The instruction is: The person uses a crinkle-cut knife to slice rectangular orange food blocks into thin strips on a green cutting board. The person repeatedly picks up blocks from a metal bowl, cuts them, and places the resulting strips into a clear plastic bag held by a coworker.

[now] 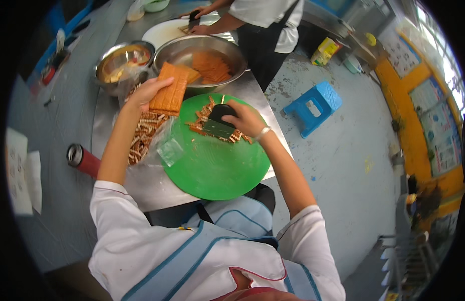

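My left hand (147,94) grips a stack of flat orange-brown slabs (168,88), scored on top and probably pressed tofu, above the left edge of a round green cutting board (217,169). In my right hand (245,116) is a cleaver (219,129) with a black handle, its blade low over the board. Cut strips (202,113) with pale insides lie around the blade. Below my left hand, a clear plastic bag (163,145) holds many similar strips (142,139). Just beyond the board, a large steel bowl (172,49) contains more orange slabs (210,67).
A smaller steel bowl (104,64) with food pieces stands at the back left. Across the table, a co-worker's hands (202,22) work with a knife at a white board (157,32). A red tumbler (85,160) lies left; a blue stool (317,105) stands on the floor right.
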{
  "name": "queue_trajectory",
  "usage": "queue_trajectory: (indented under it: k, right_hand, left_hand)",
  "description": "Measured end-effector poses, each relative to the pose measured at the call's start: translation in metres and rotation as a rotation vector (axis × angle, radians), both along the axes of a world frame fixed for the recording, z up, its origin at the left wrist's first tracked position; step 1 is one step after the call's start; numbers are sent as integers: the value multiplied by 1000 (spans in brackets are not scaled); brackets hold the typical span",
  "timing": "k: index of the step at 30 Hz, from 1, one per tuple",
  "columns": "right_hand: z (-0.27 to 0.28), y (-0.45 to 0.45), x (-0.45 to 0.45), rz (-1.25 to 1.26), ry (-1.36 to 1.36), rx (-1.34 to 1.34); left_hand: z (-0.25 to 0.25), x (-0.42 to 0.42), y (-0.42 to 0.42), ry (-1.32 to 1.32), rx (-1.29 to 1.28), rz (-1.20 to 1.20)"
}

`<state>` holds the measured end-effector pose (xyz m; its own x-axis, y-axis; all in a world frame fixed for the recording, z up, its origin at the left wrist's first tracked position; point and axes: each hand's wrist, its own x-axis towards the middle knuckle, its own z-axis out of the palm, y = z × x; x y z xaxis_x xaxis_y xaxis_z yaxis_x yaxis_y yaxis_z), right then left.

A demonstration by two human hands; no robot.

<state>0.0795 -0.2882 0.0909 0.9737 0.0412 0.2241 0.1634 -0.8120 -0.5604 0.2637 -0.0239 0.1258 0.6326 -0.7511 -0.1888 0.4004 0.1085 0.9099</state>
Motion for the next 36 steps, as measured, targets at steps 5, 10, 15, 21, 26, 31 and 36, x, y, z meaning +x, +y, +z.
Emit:
queue_trajectory:
  k: [5,10,15,21,26,31,36]
  right_hand:
    - [12,-19,-45,39,148,-208]
    - [-1,-16,-45,-153,-81,-329]
    - [2,1,-82,-318,8,-217]
    - [-12,20,-111,-487,92,-60]
    - [-13,29,-111,-459,18,-61]
    - [13,63,-113,-423,-196,-6]
    - [2,87,-99,-314,-225,-10]
  left_hand:
    - [-17,-28,-6,-106,129,-114]
    - [-44,-52,-45,-99,138,-325]
    - [-87,-101,-59,-148,297,-658]
    - [-108,-154,-47,-1073,586,-485]
    - [-104,-190,-1,-1317,753,-233]
    - [-116,-198,12,-1231,696,-96]
    - [-120,-201,13,-1165,628,28]
